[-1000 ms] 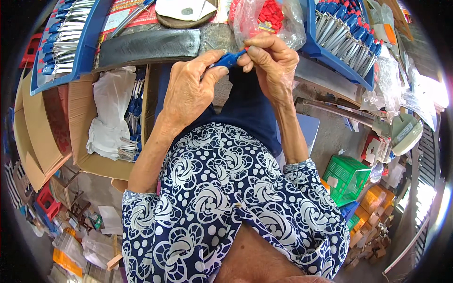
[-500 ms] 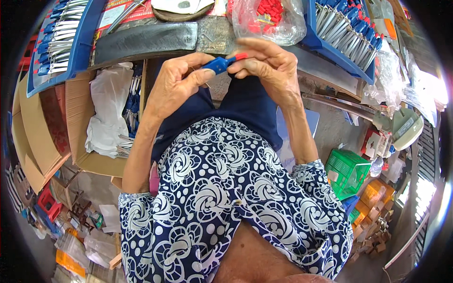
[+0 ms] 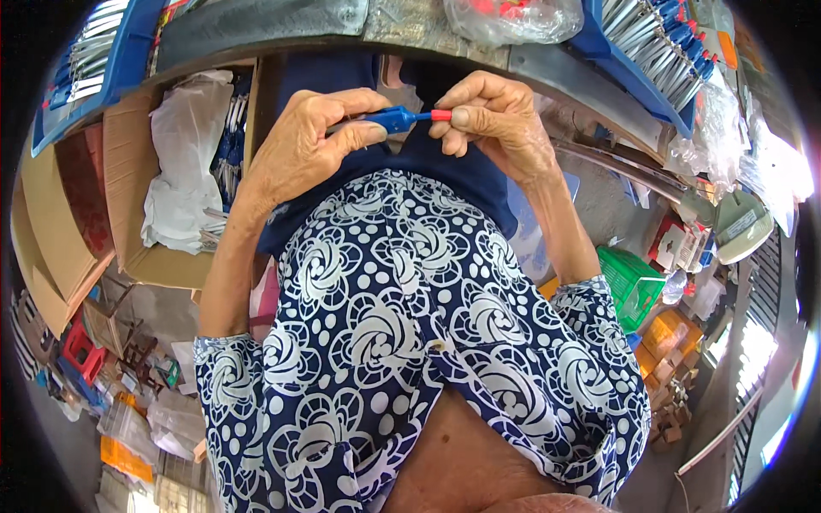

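Observation:
Over my lap, just off the table's near edge, my left hand (image 3: 312,141) is closed on a small blue plastic tool (image 3: 394,120), its body between thumb and fingers. A narrow blue stem points right from that body. On the stem's end sits a red cap (image 3: 440,115), pinched between the thumb and fingers of my right hand (image 3: 505,124). Cap and stem are touching. The rest of the tool is hidden in my left hand. A clear plastic bag (image 3: 522,24) with red pieces lies on the table beyond my right hand.
Blue trays of blue-and-silver pieces stand at far left (image 3: 115,64) and far right (image 3: 590,47). A dark metal strip (image 3: 256,30) runs along the table edge. Left of my lap is an open cardboard box (image 3: 128,184); a green crate (image 3: 629,286) stands on the right.
My right fingers have closed in a pinch on the red cap, and the stem now lies nearly level. The view has tilted, so the table sits higher in the picture.

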The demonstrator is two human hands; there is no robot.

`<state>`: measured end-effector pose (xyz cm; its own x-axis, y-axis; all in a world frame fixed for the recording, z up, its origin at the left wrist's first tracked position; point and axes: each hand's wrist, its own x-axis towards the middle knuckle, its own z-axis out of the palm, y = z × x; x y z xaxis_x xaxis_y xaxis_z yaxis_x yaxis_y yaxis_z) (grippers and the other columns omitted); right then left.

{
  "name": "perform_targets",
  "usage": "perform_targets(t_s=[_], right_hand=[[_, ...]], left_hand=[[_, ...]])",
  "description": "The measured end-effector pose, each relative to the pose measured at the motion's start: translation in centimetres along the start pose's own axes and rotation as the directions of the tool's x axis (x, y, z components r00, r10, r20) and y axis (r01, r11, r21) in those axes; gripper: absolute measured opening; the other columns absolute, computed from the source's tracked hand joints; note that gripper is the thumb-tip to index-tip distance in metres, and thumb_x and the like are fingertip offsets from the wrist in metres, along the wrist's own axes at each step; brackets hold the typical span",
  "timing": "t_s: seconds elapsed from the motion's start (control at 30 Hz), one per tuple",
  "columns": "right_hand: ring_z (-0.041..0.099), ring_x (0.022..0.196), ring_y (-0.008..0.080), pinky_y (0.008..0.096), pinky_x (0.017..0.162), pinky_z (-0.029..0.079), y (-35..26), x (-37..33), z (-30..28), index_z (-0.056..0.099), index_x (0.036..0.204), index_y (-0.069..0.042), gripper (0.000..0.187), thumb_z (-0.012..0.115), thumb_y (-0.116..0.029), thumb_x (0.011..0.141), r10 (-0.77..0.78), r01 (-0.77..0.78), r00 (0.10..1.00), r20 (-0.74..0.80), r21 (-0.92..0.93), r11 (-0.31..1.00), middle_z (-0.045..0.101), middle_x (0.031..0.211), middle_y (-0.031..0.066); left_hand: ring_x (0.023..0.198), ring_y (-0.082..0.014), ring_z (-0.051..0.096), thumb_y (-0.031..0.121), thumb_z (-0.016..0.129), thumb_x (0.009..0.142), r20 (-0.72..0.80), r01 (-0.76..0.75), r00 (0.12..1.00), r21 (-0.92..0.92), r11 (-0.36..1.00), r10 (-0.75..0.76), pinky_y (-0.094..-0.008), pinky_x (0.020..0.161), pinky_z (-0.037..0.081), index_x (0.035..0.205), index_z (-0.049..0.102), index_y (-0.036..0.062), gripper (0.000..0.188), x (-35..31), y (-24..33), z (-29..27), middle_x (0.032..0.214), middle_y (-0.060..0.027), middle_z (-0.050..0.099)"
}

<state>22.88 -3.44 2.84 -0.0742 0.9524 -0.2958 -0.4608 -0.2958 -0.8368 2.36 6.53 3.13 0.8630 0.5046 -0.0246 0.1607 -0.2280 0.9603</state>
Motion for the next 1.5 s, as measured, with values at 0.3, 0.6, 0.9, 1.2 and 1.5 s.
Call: perform_targets(t_s=[0.3, 0.6, 0.9, 1.2, 1.5], right_hand=[[0.063, 0.063, 0.0191, 0.0259, 0.057, 0.053, 3.2, -2.5, 0.6, 0.056, 0.082, 0.003, 0.005, 0.056, -0.001, 0.079, 0.11, -0.11, 0.994, 0.007, 0.088, 0.99, 0.062, 0.076, 0.0176], [0.064, 0.067, 0.0221, 0.0256, 0.058, 0.055, 5.5, -3.5, 0.7, 0.057, 0.085, 0.006, 0.008, 0.055, 0.002, 0.079, 0.126, -0.124, 0.992, 0.001, 0.191, 0.974, 0.062, 0.077, 0.0196], [0.064, 0.067, 0.0222, 0.0261, 0.059, 0.055, 6.2, -3.9, 1.0, 0.057, 0.085, 0.006, 0.007, 0.055, 0.003, 0.079, 0.145, -0.137, 0.989, -0.025, 0.213, 0.967, 0.062, 0.076, 0.0197], [0.064, 0.067, 0.023, 0.0269, 0.06, 0.055, 6.4, -4.1, 1.8, 0.056, 0.086, 0.007, 0.008, 0.053, 0.003, 0.08, 0.105, -0.079, 0.989, -0.105, 0.228, 0.97, 0.062, 0.076, 0.0199], [0.062, 0.07, 0.0175, 0.0246, 0.064, 0.052, 5.4, -4.6, 2.7, 0.056, 0.094, 0.008, 0.015, 0.053, 0.006, 0.08, 0.072, -0.116, 0.982, -0.172, -0.262, 0.958, 0.062, 0.081, 0.0184]], left_hand=[[0.051, -0.0256, 0.053, 0.009, 0.059, 0.074, 0.04, 0.081, 0.996, 0.093, 0.992, -0.085, -0.0302, 0.052, 0.041, 0.088, 0.061, -0.0008, 0.018, -2.8, -0.7, 1.9, 0.063, -0.0174, 0.057], [0.058, -0.028, 0.058, 0.01, 0.056, 0.074, 0.032, 0.12, 0.992, 0.047, 0.992, -0.121, -0.0328, 0.058, 0.044, 0.087, 0.062, -0.001, 0.018, -3.9, -1.4, 3.3, 0.065, -0.0176, 0.059], [0.062, -0.0279, 0.06, 0.01, 0.055, 0.075, 0.069, 0.171, 0.982, 0.093, 0.981, -0.178, -0.0317, 0.061, 0.046, 0.09, 0.062, -0.0025, 0.021, -4.2, -1.5, 3.9, 0.071, -0.0193, 0.061], [0.052, -0.0277, 0.056, 0.01, 0.055, 0.075, 0.024, 0.168, 0.985, 0.059, 0.984, -0.17, -0.0323, 0.055, 0.043, 0.089, 0.062, -0.0014, 0.019, -3.9, -1.5, 4.4, 0.061, -0.0164, 0.059], [0.062, -0.0158, 0.058, 0.009, 0.052, 0.079, 0.163, 0.27, 0.948, 0.041, 0.962, -0.273, -0.0257, 0.059, 0.044, 0.091, 0.059, -0.0043, 0.019, -3.6, -1.9, 3.7, 0.073, -0.0151, 0.061]])
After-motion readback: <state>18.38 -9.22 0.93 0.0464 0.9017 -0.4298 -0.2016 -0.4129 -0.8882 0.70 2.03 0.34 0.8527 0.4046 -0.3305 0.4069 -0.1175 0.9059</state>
